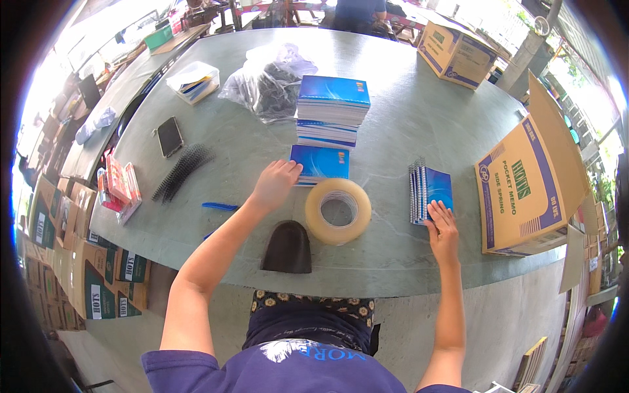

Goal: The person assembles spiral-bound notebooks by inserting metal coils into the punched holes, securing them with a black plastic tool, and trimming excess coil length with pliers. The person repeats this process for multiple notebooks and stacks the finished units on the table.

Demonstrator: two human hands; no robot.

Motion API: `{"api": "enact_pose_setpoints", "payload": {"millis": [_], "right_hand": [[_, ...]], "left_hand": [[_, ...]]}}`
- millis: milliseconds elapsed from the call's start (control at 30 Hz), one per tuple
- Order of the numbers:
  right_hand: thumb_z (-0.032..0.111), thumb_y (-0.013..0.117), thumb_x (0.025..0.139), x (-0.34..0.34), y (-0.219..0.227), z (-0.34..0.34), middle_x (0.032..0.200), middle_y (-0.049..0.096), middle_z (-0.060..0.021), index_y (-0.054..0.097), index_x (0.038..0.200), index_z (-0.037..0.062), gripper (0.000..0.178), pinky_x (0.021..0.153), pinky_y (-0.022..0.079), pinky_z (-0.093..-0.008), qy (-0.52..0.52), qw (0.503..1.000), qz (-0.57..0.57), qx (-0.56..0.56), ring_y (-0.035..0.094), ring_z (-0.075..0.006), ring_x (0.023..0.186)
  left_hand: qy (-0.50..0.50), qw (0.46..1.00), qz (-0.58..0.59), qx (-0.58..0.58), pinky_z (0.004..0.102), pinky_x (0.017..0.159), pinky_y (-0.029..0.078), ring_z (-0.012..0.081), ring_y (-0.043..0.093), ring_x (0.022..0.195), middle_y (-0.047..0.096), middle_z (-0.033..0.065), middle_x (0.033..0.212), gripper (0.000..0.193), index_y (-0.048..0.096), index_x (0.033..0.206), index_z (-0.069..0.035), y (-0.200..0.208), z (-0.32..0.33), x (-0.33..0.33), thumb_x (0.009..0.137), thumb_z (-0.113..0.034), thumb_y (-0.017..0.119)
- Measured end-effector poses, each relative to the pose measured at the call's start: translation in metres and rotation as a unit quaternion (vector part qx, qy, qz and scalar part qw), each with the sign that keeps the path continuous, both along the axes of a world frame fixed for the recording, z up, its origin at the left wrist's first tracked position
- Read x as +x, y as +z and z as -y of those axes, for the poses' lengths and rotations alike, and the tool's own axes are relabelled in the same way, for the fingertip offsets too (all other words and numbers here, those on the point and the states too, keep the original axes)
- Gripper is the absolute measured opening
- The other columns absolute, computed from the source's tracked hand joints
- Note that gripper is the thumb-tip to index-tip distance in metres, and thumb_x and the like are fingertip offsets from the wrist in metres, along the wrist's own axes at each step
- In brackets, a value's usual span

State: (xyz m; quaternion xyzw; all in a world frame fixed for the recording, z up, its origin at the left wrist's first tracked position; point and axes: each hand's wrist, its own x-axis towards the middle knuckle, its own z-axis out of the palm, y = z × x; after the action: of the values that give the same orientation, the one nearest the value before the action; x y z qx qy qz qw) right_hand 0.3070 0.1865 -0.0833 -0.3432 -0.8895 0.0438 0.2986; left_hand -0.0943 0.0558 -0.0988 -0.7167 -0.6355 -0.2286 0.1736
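I am seeing the left hand [279, 181] touching the left edge of a short blue-covered pile [321, 162], its fingers bunched close together; I cannot tell whether they are pinching anything. The tall stack [332, 111] is standing just beyond that grip, the tape roll [317, 219] is lying to its near right, and 1 dark curved piece [288, 249] is lying nearer the body. Meanwhile, the right hand [442, 226] is resting on the near end of a spiral-bound notebook bundle [438, 183], its fingers lying over the blue cover; I cannot tell how firmly it is gripping. 1 open cardboard box [524, 180] is standing to the right of this grip.
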Motion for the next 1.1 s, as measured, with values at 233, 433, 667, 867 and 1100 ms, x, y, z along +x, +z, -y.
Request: {"api": "enact_pose_setpoints", "payload": {"millis": [233, 433, 667, 867, 1100], "right_hand": [[0.030, 0.064, 0.085, -0.041, 0.050, 0.020, 0.133, 0.051, -0.0095, 0.053, 0.128, 0.0079, 0.050, 0.104, 0.034, -0.0409, -0.008, 0.995, -0.101, 0.003, 0.043, -0.0272, 0.128], [0.017, 0.068, 0.079, -0.156, 0.085, 0.091, 0.109, 0.064, -0.0125, 0.059, 0.114, 0.0042, 0.039, 0.089, 0.043, -0.0395, 0.139, 0.990, 0.020, 0.017, 0.058, -0.0264, 0.106], [0.013, 0.071, 0.072, -0.174, 0.082, 0.096, 0.079, 0.068, -0.0058, 0.068, 0.084, 0.0081, 0.014, 0.066, 0.042, -0.0354, 0.138, 0.989, -0.046, -0.010, 0.063, -0.0233, 0.075], [0.012, 0.071, 0.071, -0.182, 0.066, 0.088, 0.080, 0.068, -0.0060, 0.068, 0.083, 0.0077, 0.013, 0.066, 0.042, -0.0353, 0.122, 0.992, -0.044, 0.004, 0.062, -0.0232, 0.074], [0.011, 0.071, 0.072, -0.175, 0.071, 0.088, 0.080, 0.068, -0.0058, 0.067, 0.083, 0.0078, 0.012, 0.066, 0.041, -0.0347, 0.146, 0.988, -0.041, -0.031, 0.062, -0.0235, 0.075]], "left_hand": [[0.087, 0.995, 0.026, 0.038, 0.0371, 0.073, 0.045, 0.0246, 0.060, 0.083, 0.066, 0.0083, 0.087, 0.018, 0.065, 0.093, -0.004, 0.047, 0.022, 0.003, 0.076, -0.010, 0.061], [-0.048, 0.995, 0.093, 0.002, 0.0375, 0.079, 0.045, 0.0266, 0.060, 0.085, 0.064, 0.0105, 0.086, 0.018, 0.063, 0.093, -0.006, 0.079, 0.042, 0.082, 0.075, -0.008, 0.059], [0.269, 0.944, 0.192, -0.006, 0.0403, 0.079, 0.047, 0.0314, 0.059, 0.092, 0.066, 0.0137, 0.089, 0.012, 0.066, 0.080, -0.003, 0.024, 0.150, -0.086, 0.081, -0.012, 0.058], [0.504, 0.861, 0.059, -0.042, 0.0420, 0.076, 0.049, 0.0315, 0.058, 0.090, 0.059, 0.0123, 0.090, 0.013, 0.061, 0.087, -0.005, -0.037, 0.192, -0.154, 0.079, -0.014, 0.065], [0.490, 0.868, 0.063, -0.040, 0.0403, 0.078, 0.046, 0.0276, 0.057, 0.093, 0.058, 0.0086, 0.093, 0.018, 0.060, 0.089, -0.007, -0.016, 0.182, -0.161, 0.078, -0.019, 0.066]]}}
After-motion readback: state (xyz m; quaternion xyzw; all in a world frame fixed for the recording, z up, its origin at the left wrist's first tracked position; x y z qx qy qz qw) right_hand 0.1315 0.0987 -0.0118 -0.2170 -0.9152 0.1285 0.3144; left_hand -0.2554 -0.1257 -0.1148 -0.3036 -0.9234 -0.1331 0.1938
